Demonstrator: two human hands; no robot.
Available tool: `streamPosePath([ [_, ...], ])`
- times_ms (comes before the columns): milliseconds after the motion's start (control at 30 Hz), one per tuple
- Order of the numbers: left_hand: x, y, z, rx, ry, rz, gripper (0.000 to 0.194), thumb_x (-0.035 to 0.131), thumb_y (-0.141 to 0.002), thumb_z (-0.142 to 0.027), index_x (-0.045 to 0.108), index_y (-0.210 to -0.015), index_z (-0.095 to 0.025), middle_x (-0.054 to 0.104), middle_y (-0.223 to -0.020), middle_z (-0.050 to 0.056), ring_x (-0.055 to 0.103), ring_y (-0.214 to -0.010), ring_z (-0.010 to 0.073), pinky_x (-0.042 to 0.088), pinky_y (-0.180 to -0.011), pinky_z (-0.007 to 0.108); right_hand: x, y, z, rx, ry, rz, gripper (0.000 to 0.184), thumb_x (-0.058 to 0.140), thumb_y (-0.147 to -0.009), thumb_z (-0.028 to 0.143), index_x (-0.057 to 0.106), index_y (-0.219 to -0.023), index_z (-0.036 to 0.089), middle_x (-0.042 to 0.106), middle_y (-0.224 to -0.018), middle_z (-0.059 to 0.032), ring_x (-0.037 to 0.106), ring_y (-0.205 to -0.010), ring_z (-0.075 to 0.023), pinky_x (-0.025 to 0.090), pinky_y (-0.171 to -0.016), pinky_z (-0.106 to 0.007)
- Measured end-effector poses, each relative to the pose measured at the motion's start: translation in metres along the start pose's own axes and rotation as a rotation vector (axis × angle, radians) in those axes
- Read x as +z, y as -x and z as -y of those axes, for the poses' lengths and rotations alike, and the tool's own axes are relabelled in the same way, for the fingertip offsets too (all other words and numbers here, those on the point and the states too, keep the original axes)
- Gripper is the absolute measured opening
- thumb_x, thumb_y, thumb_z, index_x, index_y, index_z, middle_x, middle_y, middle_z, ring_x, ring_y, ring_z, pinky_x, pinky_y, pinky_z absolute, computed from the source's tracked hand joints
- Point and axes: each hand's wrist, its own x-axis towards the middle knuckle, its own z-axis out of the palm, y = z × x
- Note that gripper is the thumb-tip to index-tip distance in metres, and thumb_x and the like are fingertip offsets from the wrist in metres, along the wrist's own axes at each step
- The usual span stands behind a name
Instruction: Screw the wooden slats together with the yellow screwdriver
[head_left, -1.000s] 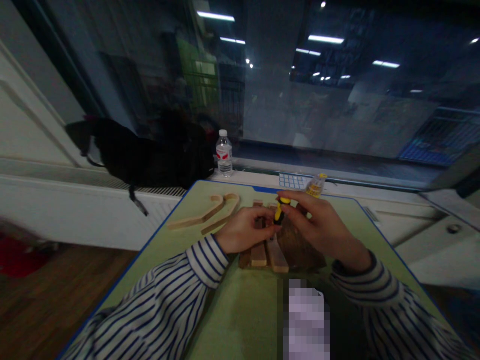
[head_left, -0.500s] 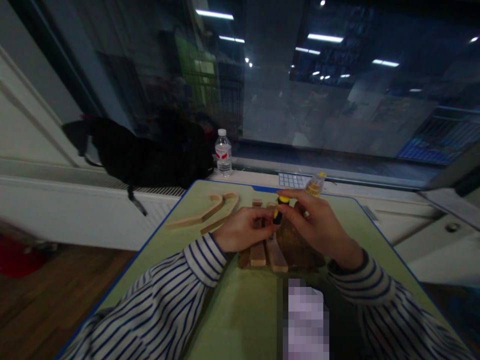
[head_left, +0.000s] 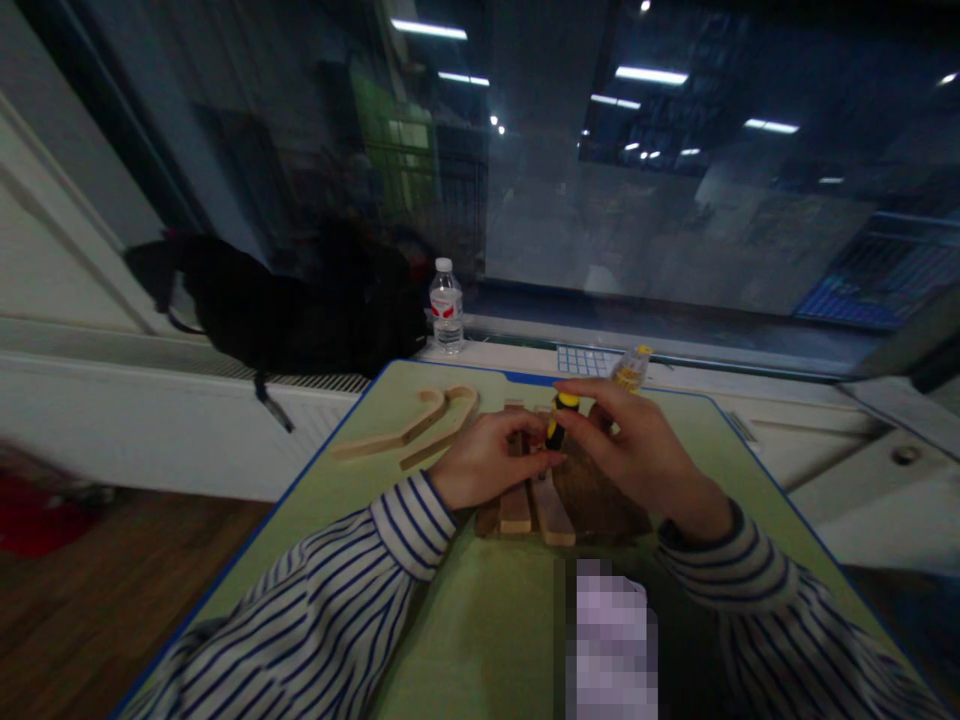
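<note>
Above the middle of the table, my right hand [head_left: 637, 448] grips the top of a black and yellow screwdriver [head_left: 556, 434], held nearly upright. My left hand [head_left: 487, 460] is closed, thumb and fingers pinched round the screwdriver's lower end; its tip is mostly hidden. Beneath lie two narrow wooden strips, a left strip [head_left: 516, 512] and a right strip [head_left: 555, 517], with the screwdriver over the right one. Both rest on a dark brown wooden board [head_left: 600, 500]. Left of my left hand, two hook-shaped wooden pieces [head_left: 390, 440] lie on the green table [head_left: 465, 620].
A water bottle [head_left: 448, 310] stands on the windowsill beside a black bag [head_left: 300, 310]. Behind my right hand is a clear container with yellow parts [head_left: 631, 368], near a blue-and-white grid [head_left: 585, 360]. The window [head_left: 675, 240] rises beyond the table's far edge.
My left fingertips have shifted slightly to the right at the screwdriver's lower end. The right hand, screwdriver and wooden pieces look almost unmoved.
</note>
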Motion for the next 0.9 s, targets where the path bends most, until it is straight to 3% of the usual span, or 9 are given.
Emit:
streamPosePath([
  [167, 0.0, 0.001, 0.004, -0.001, -0.01, 0.01, 0.025, 0.063, -0.079, -0.041, 0.063, -0.084, -0.016, 0.062, -0.078, 0.0, 0.056, -0.073, 0.0135, 0.044, -0.067, 0.024, -0.004, 0.0, 0.004, 0.038, -0.083, 0.068, 0.039, 0.051, -0.09, 0.026, 0.048, -0.129, 0.022, 0.065, -0.118, -0.0056, 0.058, -0.057, -0.0087, 0.049, -0.052, -0.024],
  [233, 0.0, 0.002, 0.004, -0.01, -0.008, 0.012, 0.025, 0.063, -0.079, -0.04, 0.063, -0.084, -0.016, 0.063, -0.081, 0.001, 0.056, -0.073, 0.0138, 0.044, -0.069, 0.025, -0.005, 0.0, 0.004, 0.008, -0.081, 0.066, 0.036, 0.049, -0.091, 0.024, 0.051, -0.127, 0.021, 0.063, -0.121, -0.0054, 0.065, -0.079, -0.0126, 0.053, -0.069, -0.027],
  [333, 0.0, 0.002, 0.002, -0.016, -0.002, 0.02, 0.023, 0.062, -0.079, -0.037, 0.064, -0.087, -0.016, 0.064, -0.083, 0.001, 0.056, -0.074, 0.0138, 0.044, -0.07, 0.025, -0.004, -0.001, 0.004, -0.036, -0.066, 0.062, 0.029, 0.049, -0.091, 0.023, 0.058, -0.118, 0.02, 0.067, -0.116, -0.0054, 0.062, -0.104, -0.0165, 0.049, -0.089, -0.031],
  [600, -0.004, 0.001, -0.009, 0.001, -0.011, 0.074, 0.014, 0.057, -0.081, -0.027, 0.063, -0.082, -0.015, 0.058, -0.071, -0.003, 0.05, -0.065, 0.0101, 0.038, -0.061, 0.021, 0.0, 0.0, -0.001, -0.034, 0.003, 0.025, 0.027, 0.053, -0.09, 0.028, 0.058, -0.115, 0.02, 0.069, -0.106, -0.0063, 0.066, -0.082, -0.0164, 0.053, -0.074, -0.031],
  [900, -0.005, 0.001, -0.012, -0.011, 0.038, 0.108, 0.011, 0.056, -0.08, -0.023, 0.064, -0.082, -0.015, 0.058, -0.071, -0.003, 0.05, -0.064, 0.0093, 0.038, -0.062, 0.021, 0.001, 0.0, -0.001, -0.01, 0.01, 0.011, 0.027, 0.054, -0.089, 0.03, 0.057, -0.114, 0.018, 0.069, -0.09, -0.0045, 0.058, -0.06, -0.0123, 0.05, -0.059, -0.027],
])
